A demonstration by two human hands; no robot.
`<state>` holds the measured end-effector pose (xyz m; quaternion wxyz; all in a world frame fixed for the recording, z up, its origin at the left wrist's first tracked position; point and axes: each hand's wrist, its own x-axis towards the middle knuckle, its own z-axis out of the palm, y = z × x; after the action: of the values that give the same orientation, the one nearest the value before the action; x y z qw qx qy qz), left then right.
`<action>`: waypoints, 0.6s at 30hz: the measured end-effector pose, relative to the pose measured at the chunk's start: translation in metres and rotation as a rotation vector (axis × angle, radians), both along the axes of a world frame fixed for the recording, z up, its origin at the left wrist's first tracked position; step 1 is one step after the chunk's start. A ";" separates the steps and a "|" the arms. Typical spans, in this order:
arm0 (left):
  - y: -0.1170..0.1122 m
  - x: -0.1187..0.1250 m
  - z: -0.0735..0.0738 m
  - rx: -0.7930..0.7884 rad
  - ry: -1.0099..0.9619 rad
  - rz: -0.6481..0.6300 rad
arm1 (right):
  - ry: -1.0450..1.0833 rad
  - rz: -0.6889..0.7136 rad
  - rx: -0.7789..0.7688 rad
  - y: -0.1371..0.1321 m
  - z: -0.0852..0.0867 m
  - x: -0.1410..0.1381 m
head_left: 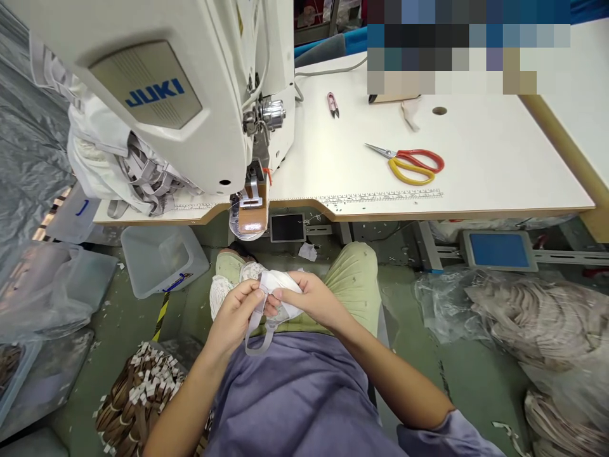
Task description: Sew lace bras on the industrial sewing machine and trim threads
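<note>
Over my lap, both hands work on a white bra (280,281) with lace and a pale grey strap. My left hand (236,310) pinches the fabric where the strap joins it. The strap (257,348) hangs in a loop below the fingers. My right hand (314,298) grips the white cup fabric close beside the left, thumb on top. White lace (219,293) rests on my left thigh. Just beyond my hands stands the sewing machine (190,82), with its presser foot (251,195) over the small work plate; no fabric shows under it.
On the white table (342,165) lie scissors (412,164) and pink thread snips (333,105). White garments with grey straps (143,171) are heaped left of the machine. A clear bin (162,260) and brown strap bundles (143,393) stand at left, bagged beige fabric (547,317) at right.
</note>
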<state>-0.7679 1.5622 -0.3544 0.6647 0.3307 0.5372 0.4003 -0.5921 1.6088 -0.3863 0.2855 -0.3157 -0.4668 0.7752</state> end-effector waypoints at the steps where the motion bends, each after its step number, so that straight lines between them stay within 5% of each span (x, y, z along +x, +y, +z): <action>1: 0.000 0.002 0.002 -0.017 -0.023 0.020 | -0.016 -0.006 0.019 0.000 -0.001 0.000; 3: 0.001 0.004 0.005 -0.043 -0.060 0.054 | -0.149 -0.107 0.137 -0.001 -0.005 0.001; 7: 0.001 0.008 -0.001 -0.049 -0.065 0.127 | -0.488 -0.609 0.620 -0.004 -0.017 0.003; 9: 0.000 0.010 -0.006 -0.051 -0.075 0.137 | -0.506 -0.748 0.795 -0.008 -0.019 0.004; 14: -0.001 0.016 -0.013 0.031 -0.024 0.112 | -0.395 -0.508 0.932 -0.010 -0.014 -0.001; 18: 0.000 0.018 -0.014 0.051 0.053 0.072 | -0.401 -0.481 0.933 -0.006 -0.013 -0.001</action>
<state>-0.7501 1.5621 -0.3685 0.6268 0.3384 0.5559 0.4285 -0.5932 1.6028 -0.3993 0.4692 -0.3945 -0.7204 0.3244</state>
